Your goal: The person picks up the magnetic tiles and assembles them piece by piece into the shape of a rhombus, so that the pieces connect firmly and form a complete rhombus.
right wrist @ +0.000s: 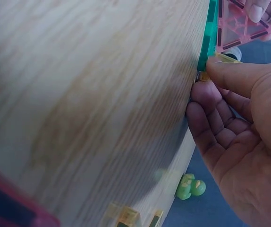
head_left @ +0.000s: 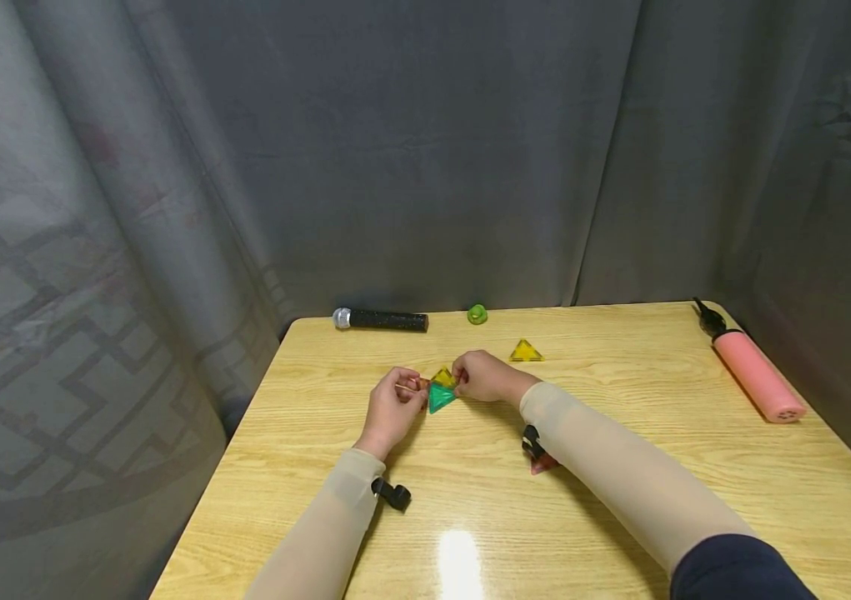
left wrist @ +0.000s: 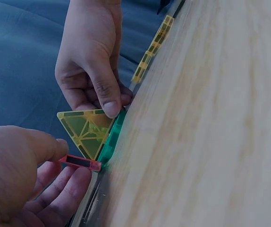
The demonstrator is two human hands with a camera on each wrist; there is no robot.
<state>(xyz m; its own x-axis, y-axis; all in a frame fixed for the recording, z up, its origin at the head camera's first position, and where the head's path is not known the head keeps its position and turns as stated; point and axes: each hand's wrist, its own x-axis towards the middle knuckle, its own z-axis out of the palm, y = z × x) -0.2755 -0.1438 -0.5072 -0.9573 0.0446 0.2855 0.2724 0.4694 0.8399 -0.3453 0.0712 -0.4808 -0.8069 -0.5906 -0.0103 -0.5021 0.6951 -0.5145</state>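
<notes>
A green triangular magnetic tile [head_left: 441, 399] lies on the table between both hands. My right hand [head_left: 485, 377] pinches a yellow triangular tile [left wrist: 84, 134] at one corner, and that tile stands tilted up along an edge of the green one. On the other side my left hand [head_left: 389, 410] holds a red triangular tile [right wrist: 239, 27] between thumb and fingers, raised off the table beside the green tile. In the left wrist view the red tile shows nearly edge-on. Fingers partly hide the yellow tile in the right wrist view.
Another yellow tile [head_left: 526, 351] lies beyond my right hand. A red tile [head_left: 543, 464] is partly covered by my right forearm. At the back are a microphone [head_left: 383, 320] and a small green toy [head_left: 477, 314]; a pink hand pump [head_left: 758, 373] lies far right.
</notes>
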